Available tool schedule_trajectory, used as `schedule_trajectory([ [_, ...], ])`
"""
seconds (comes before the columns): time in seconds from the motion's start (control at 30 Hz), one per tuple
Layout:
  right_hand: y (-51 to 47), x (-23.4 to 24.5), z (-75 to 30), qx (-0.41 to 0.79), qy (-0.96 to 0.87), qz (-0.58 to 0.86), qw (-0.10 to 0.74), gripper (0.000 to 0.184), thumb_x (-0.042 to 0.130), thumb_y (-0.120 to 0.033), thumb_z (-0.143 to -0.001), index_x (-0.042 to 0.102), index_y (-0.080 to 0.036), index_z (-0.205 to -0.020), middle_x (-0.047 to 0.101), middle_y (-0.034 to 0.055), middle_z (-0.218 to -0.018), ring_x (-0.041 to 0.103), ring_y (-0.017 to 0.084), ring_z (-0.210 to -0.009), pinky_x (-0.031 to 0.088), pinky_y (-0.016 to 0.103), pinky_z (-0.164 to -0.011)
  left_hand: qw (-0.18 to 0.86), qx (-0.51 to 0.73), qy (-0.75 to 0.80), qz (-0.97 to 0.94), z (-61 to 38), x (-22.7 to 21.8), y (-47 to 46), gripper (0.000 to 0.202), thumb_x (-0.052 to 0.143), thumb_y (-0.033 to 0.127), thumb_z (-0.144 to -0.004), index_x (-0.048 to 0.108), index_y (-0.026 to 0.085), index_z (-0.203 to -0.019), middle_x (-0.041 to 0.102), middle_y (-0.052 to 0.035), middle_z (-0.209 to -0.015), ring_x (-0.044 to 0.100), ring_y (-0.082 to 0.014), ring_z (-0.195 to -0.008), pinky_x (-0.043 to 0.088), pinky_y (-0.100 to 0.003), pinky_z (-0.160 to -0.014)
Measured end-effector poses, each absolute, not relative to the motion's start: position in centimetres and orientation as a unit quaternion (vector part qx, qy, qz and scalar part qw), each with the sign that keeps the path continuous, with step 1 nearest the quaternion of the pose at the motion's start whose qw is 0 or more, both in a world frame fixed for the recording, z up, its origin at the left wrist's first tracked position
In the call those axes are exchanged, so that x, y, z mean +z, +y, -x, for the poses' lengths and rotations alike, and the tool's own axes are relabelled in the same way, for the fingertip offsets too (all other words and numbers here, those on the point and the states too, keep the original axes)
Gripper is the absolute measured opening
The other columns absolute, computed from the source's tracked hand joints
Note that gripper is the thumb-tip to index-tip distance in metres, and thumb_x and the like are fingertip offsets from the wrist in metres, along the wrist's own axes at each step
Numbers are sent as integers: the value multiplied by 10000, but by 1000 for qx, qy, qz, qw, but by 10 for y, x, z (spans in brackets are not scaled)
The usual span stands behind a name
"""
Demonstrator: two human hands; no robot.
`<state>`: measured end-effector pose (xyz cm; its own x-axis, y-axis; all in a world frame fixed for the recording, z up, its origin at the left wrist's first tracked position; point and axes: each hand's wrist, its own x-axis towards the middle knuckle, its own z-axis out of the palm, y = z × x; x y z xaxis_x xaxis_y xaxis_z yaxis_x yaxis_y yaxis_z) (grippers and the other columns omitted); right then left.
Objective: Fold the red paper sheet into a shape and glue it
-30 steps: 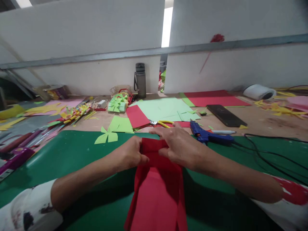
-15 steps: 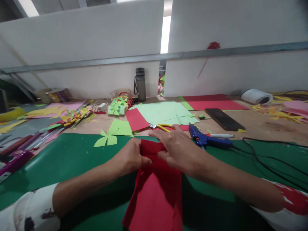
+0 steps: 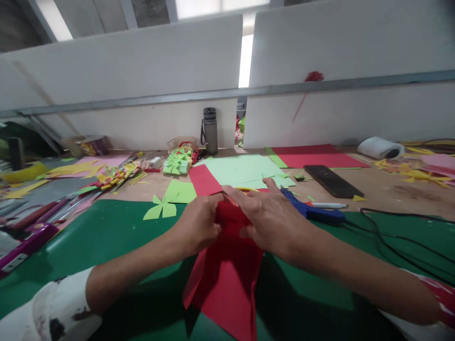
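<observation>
A long piece of red paper (image 3: pixel 227 279), folded along its sides, slopes toward me over a green mat (image 3: pixel 117 237). My left hand (image 3: pixel 201 222) grips its far left edge, fingers curled and thumb bent against it. On the far right edge lies my right hand (image 3: pixel 270 220), its fingers reaching over the top and its thumb pressed on the paper. Behind the right hand, a blue glue gun (image 3: pixel 320 211) rests partly hidden. Yellow-handled pliers (image 3: pixel 247 189) are mostly covered by the same hand.
Light green sheets (image 3: pixel 245 168), a red sheet (image 3: pixel 313 155) and a phone (image 3: pixel 332 181) lie beyond the mat. A grey bottle (image 3: pixel 210 132) stands by the white partition. The glue gun's black cable (image 3: pixel 382 241) crosses the right side. Cut green leaves (image 3: pixel 160 208) lie at the mat's far edge.
The red paper's near end has lifted and narrowed, its lower edge now showing. My right hand has shifted slightly, covering more of the pliers and glue gun. The view has tilted up a little.
</observation>
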<state>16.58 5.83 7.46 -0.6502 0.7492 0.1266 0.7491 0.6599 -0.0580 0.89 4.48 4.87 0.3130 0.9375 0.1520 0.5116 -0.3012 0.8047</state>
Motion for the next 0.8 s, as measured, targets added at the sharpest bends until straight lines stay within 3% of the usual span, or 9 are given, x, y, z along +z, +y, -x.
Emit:
schedule_trajectory([
  [0.07, 58, 74, -167, 6, -905, 411, 105, 698, 571, -36, -669, 395, -154, -1335, 699, 110, -1031, 634, 274, -935, 163, 555, -1020, 286, 334, 484, -757, -12, 56, 41, 450, 489, 2, -616, 654, 157, -1006, 685, -52, -921, 608, -210, -844, 457, -254, -718],
  [0.17, 61, 70, -170, 43, -900, 404, 159, 660, 527, -18, -690, 422, -169, -1324, 700, 93, -1045, 647, 246, -907, 200, 538, -1022, 360, 353, 432, -748, -7, 65, 40, 406, 528, 41, -693, 647, 151, -1064, 692, -49, -980, 615, -203, -911, 455, -266, -789],
  [0.27, 68, 67, -176, 109, -894, 387, 198, 638, 514, -53, -697, 453, -180, -1320, 689, 79, -1093, 640, 245, -940, 251, 513, -1024, 484, 375, 429, -664, 12, 65, 44, 329, 552, 317, -845, 626, 147, -1118, 692, -78, -1041, 618, -221, -973, 446, -317, -851],
  [0.37, 77, 65, -179, 198, -874, 374, 238, 621, 519, -100, -681, 498, -159, -1299, 625, 99, -1223, 581, 261, -1086, 400, 420, -953, 504, 379, 485, -606, 32, 57, 47, 420, 478, 476, -889, 632, 146, -1100, 689, -100, -1059, 626, -227, -974, 438, -334, -847],
  [0.57, 87, 55, -174, 266, -858, 357, 255, 610, 495, -103, -663, 546, -166, -1267, 616, 77, -1240, 565, 237, -1130, 444, 375, -941, 507, 306, 478, -649, 41, 39, 47, 277, 477, 258, -868, 698, 131, -978, 709, -53, -890, 626, -179, -834, 439, -260, -747],
  [0.7, 88, 50, -173, 236, -863, 371, 248, 605, 490, -83, -670, 546, -176, -1265, 630, 63, -1221, 575, 231, -1122, 456, 362, -938, 496, 276, 439, -696, 42, 38, 46, 356, 405, 111, -833, 693, 160, -1036, 708, -24, -965, 622, -167, -907, 440, -241, -801],
  [0.8, 86, 49, -171, 216, -866, 379, 245, 590, 498, -77, -697, 524, -175, -1279, 624, 59, -1229, 579, 213, -1113, 469, 329, -917, 440, 290, 469, -708, 45, 42, 44, 362, 396, 184, -867, 646, 143, -1126, 692, -54, -1028, 613, -194, -959, 445, -276, -847],
])
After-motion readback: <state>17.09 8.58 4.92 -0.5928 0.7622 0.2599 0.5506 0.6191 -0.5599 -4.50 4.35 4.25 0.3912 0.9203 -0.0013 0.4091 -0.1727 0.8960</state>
